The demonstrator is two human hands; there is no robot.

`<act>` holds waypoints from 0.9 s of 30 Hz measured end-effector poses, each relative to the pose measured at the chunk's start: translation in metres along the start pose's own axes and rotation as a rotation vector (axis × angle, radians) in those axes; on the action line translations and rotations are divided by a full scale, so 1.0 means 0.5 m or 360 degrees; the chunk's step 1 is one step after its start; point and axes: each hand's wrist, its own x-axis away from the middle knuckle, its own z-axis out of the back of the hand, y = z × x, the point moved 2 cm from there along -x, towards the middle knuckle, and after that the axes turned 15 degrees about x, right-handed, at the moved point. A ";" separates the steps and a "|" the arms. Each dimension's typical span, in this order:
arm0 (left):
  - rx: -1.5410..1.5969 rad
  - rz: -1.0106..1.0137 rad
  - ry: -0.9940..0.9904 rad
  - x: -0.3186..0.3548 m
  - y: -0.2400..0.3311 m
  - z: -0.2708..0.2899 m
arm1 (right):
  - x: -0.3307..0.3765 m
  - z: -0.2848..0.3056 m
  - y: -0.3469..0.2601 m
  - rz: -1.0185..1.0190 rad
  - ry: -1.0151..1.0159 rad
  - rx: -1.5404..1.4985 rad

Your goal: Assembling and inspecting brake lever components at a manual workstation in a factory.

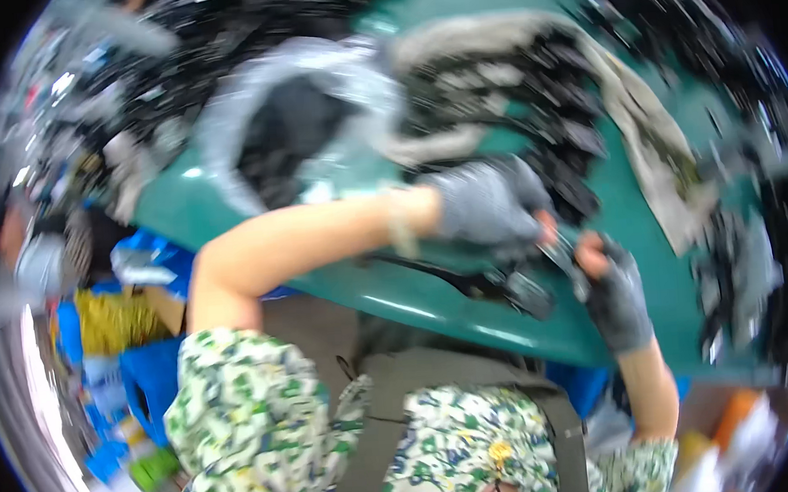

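My left hand (491, 203), in a grey glove with bare fingertips, reaches across the table from the left, its fingers closed. My right hand (615, 296), gloved the same way, is closed just to its right. Between the fingertips of both is a small, shiny grey piece (561, 258); motion blur hides its kind. Below my left hand lies a long, thin black piece (441, 272) with a bulkier dark grey end (527, 293). Past my hands, several black pieces (557, 97) are heaped on the table.
The green table (398, 308) slopes across the view. A clear plastic bag (222, 139) with black contents (290, 130) sits open on the left. A beige cloth strip (646, 123) curves round the heap. More black piles (242, 28) line the far side; blue bags (152, 377) stand lower left.
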 end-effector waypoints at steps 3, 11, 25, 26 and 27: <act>-0.0112 -0.0210 0.0069 -0.010 -0.022 -0.013 | 0.008 0.005 0.021 0.0273 0.0154 0.0206; -0.0344 -0.0103 -0.0003 -0.031 -0.019 -0.031 | 0.024 0.012 0.033 0.0524 0.0402 0.0601; -0.0256 -0.0277 0.0088 -0.082 -0.071 -0.034 | 0.030 0.016 0.042 0.1377 0.0738 0.1724; -0.0393 -0.0424 0.0115 -0.088 -0.077 -0.035 | 0.029 0.016 0.045 0.1416 0.0741 0.1727; -0.0528 -0.0571 0.0142 -0.093 -0.082 -0.036 | 0.030 0.017 0.048 0.1414 0.0738 0.1726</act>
